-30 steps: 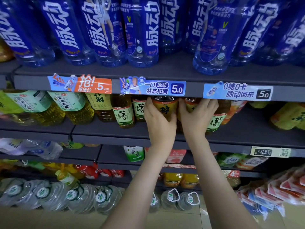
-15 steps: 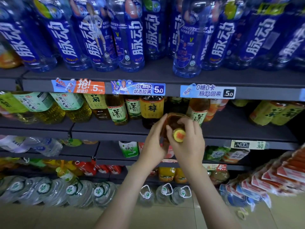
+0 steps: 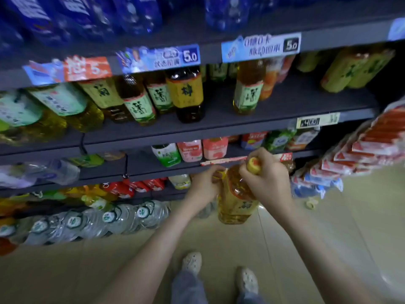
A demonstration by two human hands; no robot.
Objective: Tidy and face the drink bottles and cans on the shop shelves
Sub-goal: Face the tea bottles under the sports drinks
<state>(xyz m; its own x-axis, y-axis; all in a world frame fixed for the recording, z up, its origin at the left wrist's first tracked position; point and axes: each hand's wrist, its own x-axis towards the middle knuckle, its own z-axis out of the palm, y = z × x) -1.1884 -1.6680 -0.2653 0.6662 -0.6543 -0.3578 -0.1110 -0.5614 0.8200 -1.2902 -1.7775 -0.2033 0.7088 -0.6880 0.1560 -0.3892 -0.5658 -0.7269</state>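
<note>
I hold a yellow tea bottle (image 3: 236,205) with a yellow cap in front of the lower shelves, off the shelf and above the floor. My right hand (image 3: 266,178) grips its neck just under the cap. My left hand (image 3: 203,186) pinches the edge of its yellow label on the left side. On the tea shelf (image 3: 219,126) a gap lies between a dark bottle with a yellow label (image 3: 187,93) and an amber bottle with a green label (image 3: 248,88). Blue bottles (image 3: 135,14) fill the top shelf, blurred.
Cartons (image 3: 189,151) stand on the shelf below the tea. Large water jugs (image 3: 105,220) lie along the floor at the left. A rack of red and white packets (image 3: 361,154) juts out at the right. My feet (image 3: 219,273) stand on the tiled floor.
My hands pulled the yellow tea bottle off the tea shelf and lowered it in front of the lower shelves. The view tipped down and my feet came into sight.
</note>
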